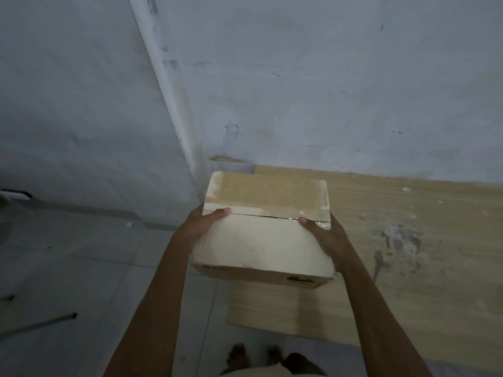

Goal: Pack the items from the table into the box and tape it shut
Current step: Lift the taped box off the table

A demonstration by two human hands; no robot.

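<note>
A closed cardboard box (261,240) with whitish flaps and a seam across its top is held up in front of me, over the near-left corner of the wooden table (408,268). My left hand (202,227) grips the box's left side, thumb lying on the top by the seam. My right hand (326,240) grips the right side, thumb also on the top at the seam. A strip of clear tape glints along the seam near my right thumb. The far flap shows bare brown cardboard.
The table top stretches right along a pale wall (299,91) and has grey stains (397,240). Tiled floor (81,268) lies to the left with a dark rod (40,325) on it. My bare feet (239,357) show below.
</note>
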